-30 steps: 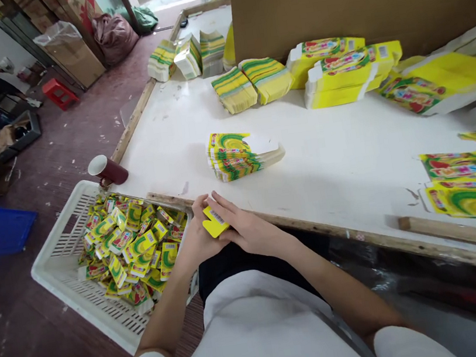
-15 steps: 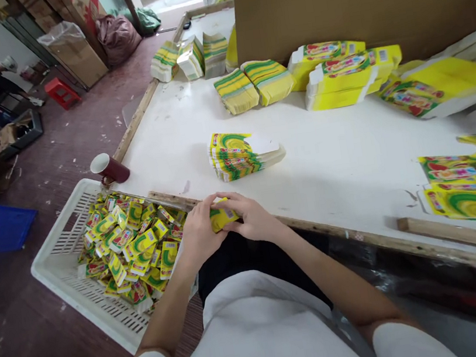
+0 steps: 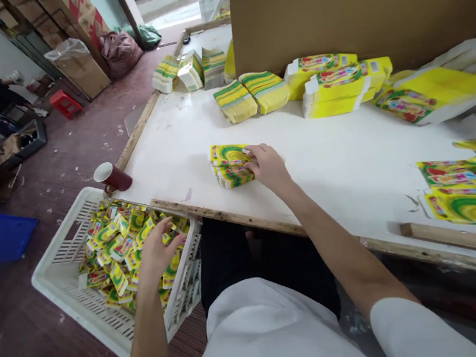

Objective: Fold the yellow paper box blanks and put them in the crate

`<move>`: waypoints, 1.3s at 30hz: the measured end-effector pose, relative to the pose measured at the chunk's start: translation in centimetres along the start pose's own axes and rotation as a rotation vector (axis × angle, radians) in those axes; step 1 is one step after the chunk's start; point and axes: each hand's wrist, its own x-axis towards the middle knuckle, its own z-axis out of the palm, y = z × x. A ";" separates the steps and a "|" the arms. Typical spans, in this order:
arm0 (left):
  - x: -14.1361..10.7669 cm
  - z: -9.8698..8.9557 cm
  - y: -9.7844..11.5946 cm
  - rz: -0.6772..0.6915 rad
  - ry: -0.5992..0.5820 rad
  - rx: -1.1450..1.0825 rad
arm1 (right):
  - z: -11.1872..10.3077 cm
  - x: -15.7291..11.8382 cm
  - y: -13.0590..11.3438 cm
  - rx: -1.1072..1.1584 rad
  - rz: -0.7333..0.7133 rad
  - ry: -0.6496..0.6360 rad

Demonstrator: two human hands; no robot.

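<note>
Though partly under the right hand (image 3: 268, 168), carton stack (image 3: 231, 164) at its fingertips (image 3: 250, 150).

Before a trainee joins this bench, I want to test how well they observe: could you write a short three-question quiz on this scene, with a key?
1. Which hand is above the small boxes in the white basket?
2. True or false: the right hand is at the fanned cartons on the white table.
3. What colour is the outside of the mug?
a) blue
b) dark red
c) green

Key:
1. The left hand
2. True
3. b
</note>
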 end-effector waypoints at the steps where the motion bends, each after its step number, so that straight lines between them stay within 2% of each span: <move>1: 0.1 0.8 0.7 0.012 -0.034 -0.097 | 0.0 -0.1 0.1 0.004 -0.011 0.013; 5: 0.9 4.4 4.2 0.078 -0.143 -0.489 | -1.2 -1.3 -1.2 0.036 -0.045 0.092; 8: 1.9 7.3 6.9 0.121 -0.165 -0.959 | -2.0 -4.0 -3.9 0.184 -0.134 0.077; 9: 2.2 8.0 7.9 0.126 -0.126 -1.127 | -2.1 -5.3 -5.0 0.266 -0.167 0.036; 12: 2.7 8.9 10.7 0.082 0.080 -1.539 | -1.1 -9.5 -8.1 0.571 -0.194 -0.219; 14: 2.8 8.4 12.0 0.028 0.225 -1.689 | 0.0 -11.8 -9.5 0.820 -0.148 -0.266; 17: 2.7 7.3 12.6 -0.052 0.391 -1.668 | 1.6 -13.4 -10.6 0.972 -0.077 -0.237; 19: 2.4 7.0 12.2 -0.098 0.411 -1.513 | 2.1 -13.3 -10.6 0.959 -0.046 -0.177; 21: 1.8 7.1 11.6 -0.086 0.384 -1.339 | 1.9 -12.9 -10.5 0.940 -0.042 -0.142; 23: 1.2 7.5 10.9 -0.025 0.381 -1.187 | 1.5 -12.5 -10.4 0.935 -0.061 -0.173; 26: 0.7 8.3 10.5 0.020 0.448 -1.053 | 1.2 -12.5 -10.6 0.940 -0.082 -0.294; 28: 0.7 8.6 10.6 -0.003 0.496 -1.076 | 1.3 -12.7 -10.9 0.968 -0.037 -0.338; 31: 1.1 8.6 10.8 -0.033 0.505 -1.216 | 1.7 -13.0 -11.0 0.988 0.053 -0.273; 36: 1.7 7.8 10.4 0.066 0.516 -1.202 | 1.9 -12.3 -10.4 0.910 -0.028 -0.165; 39: 1.7 7.8 9.5 0.044 0.467 -1.210 | 1.8 -11.5 -9.8 0.939 0.025 -0.115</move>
